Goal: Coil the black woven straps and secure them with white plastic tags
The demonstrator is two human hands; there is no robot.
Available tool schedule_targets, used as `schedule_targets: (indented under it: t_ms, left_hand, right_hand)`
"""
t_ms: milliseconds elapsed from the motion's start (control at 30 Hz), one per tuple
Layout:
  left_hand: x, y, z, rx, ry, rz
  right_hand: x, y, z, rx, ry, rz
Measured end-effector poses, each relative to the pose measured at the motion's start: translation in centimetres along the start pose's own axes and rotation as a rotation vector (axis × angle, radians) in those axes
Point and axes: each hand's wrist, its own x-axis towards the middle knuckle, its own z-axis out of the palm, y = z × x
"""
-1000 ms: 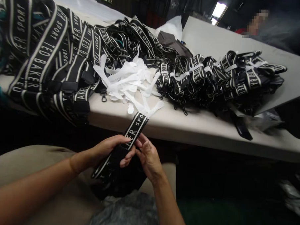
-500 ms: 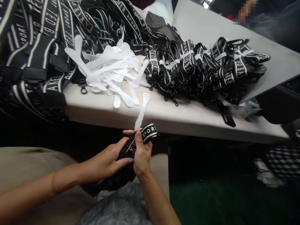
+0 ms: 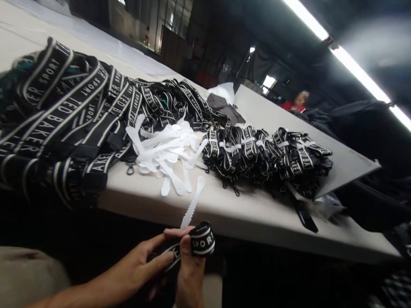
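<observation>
A black webbing strap with white edge lines and white letters point(image 3: 202, 239) is partly rolled into a coil between my hands, in front of the table edge. My right hand point(image 3: 190, 276) grips the coil, thumb pressed on its side. The flat length beside it lies under the thumb of my left hand point(image 3: 146, 260), whose fingers reach behind the coil. Just above those fingertips a white notched strip point(image 3: 194, 203) lies at the table's edge; whether they touch it I cannot tell. The strap's lower end is hidden by my hands and shadow.
A pile of white strips point(image 3: 171, 152) lies on the pale table point(image 3: 148, 210). Loose straps point(image 3: 67, 116) heap up at left. Several bundled straps with white bands point(image 3: 267, 152) line the right. Behind stands a slanted pale panel point(image 3: 347, 174). A person in red point(image 3: 294, 105) is far back.
The view has tilted upward, so table and hands sit lower in the picture. The coil has turned in my hands, and my left thumb now presses on the strap nearer to it.
</observation>
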Motion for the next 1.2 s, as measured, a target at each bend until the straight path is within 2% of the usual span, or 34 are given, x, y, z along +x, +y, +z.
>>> schedule_targets:
  t_ms: [100,200,267,333,400,467,567,633,700,867,1000,1133,1200]
  left_hand:
    - [0.3,0.7,-0.8,0.100,0.050,0.015]
    - [0.0,2.3,-2.0,0.108,0.071,0.075]
    - [-0.5,3.9,-3.3,0.085,0.127,0.131]
    - [-1.2,5.9,-5.0,0.033,0.246,0.210]
    - [-2.0,7.9,-6.9,-0.035,0.416,0.321]
    - [-2.5,9.5,-8.6,-0.126,0.556,0.389]
    - [-2.8,10.5,-10.1,-0.248,0.602,0.365]
    - [-2.8,10.6,-10.2,-0.280,0.609,0.336]
    - [-2.8,10.4,-9.8,-0.244,0.605,0.330]
    - [-3.0,10.3,-8.8,-0.075,0.552,0.375]
    - [-3.1,10.1,-8.8,-0.002,0.470,0.407]
    - [-3.0,10.0,-8.9,-0.031,0.435,0.358]
    - [-3.0,9.9,-8.9,-0.044,0.442,0.336]
  right_hand:
    - [0.1,-0.3,0.4,-0.086,-0.058,-0.087]
    - [1.0,-1.8,0.3,-0.003,-0.206,-0.013]
    - [2.3,-3.3,-0.3,0.016,-0.302,0.036]
    - [4.4,-5.0,-1.1,-0.066,-0.255,0.007]
    - [7.0,-6.4,-1.6,-0.282,-0.107,-0.107]
    - [9.5,-7.4,-1.5,-0.641,-0.023,-0.216]
    - [11.7,-7.9,-0.5,-1.202,-0.027,-0.201]
    - [12.0,-7.8,0.2,-1.390,-0.018,-0.142]
    - [11.7,-7.4,0.6,-1.420,0.016,-0.127]
    - [11.2,-6.4,-0.1,-1.278,0.081,-0.070]
    - [12.4,-6.1,-0.6,-1.172,0.077,-0.119]
    - [16.2,-8.7,1.0,-1.055,0.068,-0.294]
    - [18.3,-10.6,2.5,-1.111,0.095,-0.358]
